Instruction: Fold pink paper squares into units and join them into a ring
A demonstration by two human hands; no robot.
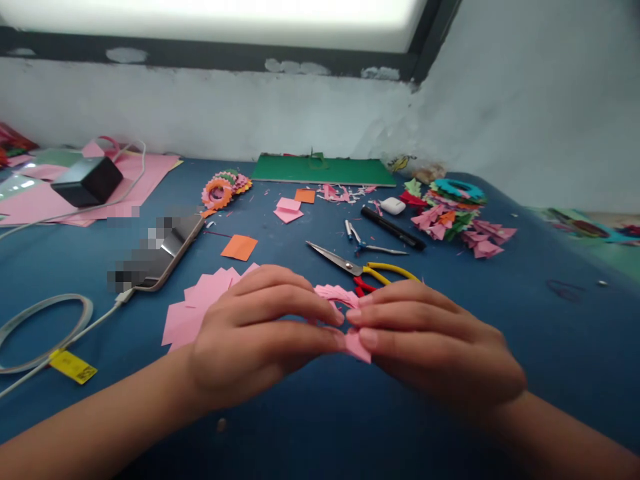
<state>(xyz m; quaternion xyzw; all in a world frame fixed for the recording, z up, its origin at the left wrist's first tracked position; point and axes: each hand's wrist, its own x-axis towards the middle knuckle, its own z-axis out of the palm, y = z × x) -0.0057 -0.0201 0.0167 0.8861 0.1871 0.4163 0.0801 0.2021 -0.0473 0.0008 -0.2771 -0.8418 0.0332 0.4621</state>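
A curved, pleated chain of folded pink paper (pixel 336 293) is pinched between my two hands above the blue table. My left hand (pixel 265 320) grips its left side with fingers pressed together, and fans of pink paper squares (pixel 203 303) show behind that hand. From the right, my right hand (pixel 430 333) holds the near end of the chain, where a pink flap pokes out below the fingertips. Scissors (pixel 350 265) with yellow and red handles lie just beyond my right hand, partly hidden by it.
A phone (pixel 173 250) with a cable and a tape roll (pixel 45 330) lie left. Orange squares (pixel 239 247), a black pen (pixel 393 228), a compass (pixel 375 247), an earbud case (pixel 393 205) and colourful folded-paper pieces (pixel 450 207) lie farther back, before a green board (pixel 325 171).
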